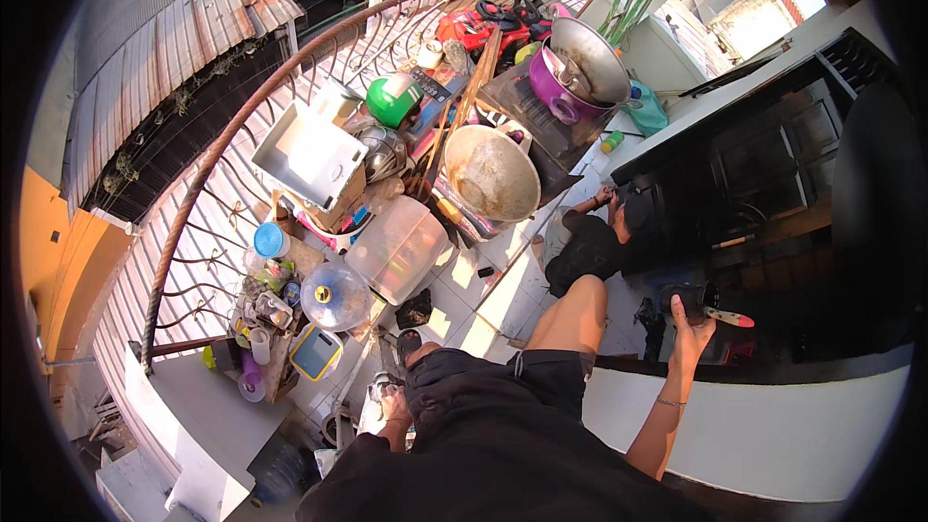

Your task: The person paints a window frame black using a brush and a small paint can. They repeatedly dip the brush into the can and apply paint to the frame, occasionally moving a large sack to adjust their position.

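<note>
My right hand [689,336] is raised at the right and wrapped round a small dark container [684,298]. A paintbrush [729,317] with a pinkish-red and pale handle sticks out sideways beside the container. Low on the left, my left hand [394,406] is closed at a small grey-and-white thing [384,385] that I cannot make out. Black furniture [764,164] with panels stands before my right hand. Near its far end crouches another person [587,249] in black, hands close to the dark surface.
A curved rusty railing [222,140] bounds the balcony. Along it are a white box [307,157], a green helmet [391,100], a clear bin [396,249], a large bowl [492,174], a purple pot [559,92] and a water jug [335,297]. A low white wall [773,425] runs at right.
</note>
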`<state>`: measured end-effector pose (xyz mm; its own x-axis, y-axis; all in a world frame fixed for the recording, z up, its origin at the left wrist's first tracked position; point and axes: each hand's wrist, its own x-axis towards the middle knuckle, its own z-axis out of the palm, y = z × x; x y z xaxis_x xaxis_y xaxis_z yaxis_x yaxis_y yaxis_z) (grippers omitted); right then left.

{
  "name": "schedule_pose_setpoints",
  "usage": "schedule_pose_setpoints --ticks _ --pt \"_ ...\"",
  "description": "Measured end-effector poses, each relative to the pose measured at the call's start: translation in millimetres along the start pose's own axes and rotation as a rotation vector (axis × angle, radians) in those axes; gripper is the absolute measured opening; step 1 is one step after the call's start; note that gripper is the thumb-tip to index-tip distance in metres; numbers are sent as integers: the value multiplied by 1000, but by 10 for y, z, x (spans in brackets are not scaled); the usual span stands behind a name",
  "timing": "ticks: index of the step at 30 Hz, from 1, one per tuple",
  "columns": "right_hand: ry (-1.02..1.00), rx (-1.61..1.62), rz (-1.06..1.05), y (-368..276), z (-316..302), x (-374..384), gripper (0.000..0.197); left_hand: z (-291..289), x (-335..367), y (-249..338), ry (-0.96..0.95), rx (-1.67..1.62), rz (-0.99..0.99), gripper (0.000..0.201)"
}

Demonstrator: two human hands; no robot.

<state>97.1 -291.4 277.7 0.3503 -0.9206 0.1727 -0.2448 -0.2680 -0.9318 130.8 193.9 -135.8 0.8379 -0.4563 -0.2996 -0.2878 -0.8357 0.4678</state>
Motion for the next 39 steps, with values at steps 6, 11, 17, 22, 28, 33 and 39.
schedule_pose_setpoints --ticks 6,11,17,22,28,33,39 --pt "-148 125 -91 615 748 665 59 210 185 129 46 -155 -33 22" --pt "-601 -250 -61 894 1129 1412 60 455 302 250 256 35 -23 24" --pt "-687 -2 -390 2004 1755 1821 56 -146 227 205 177 148 9 19" --pt "-1021 -63 -450 2301 1974 1967 56 -160 -23 265 132 242 -27 21" --pt "-1478 -71 -623 2168 2160 2263 55 96 -26 401 135 326 -156 22" --pt "-1541 130 -692 2217 2589 1921 59 -79 122 529 262 404 -187 37" --pt "-1762 196 -763 1993 3135 1080 61 35 -111 806 382 282 -614 73"
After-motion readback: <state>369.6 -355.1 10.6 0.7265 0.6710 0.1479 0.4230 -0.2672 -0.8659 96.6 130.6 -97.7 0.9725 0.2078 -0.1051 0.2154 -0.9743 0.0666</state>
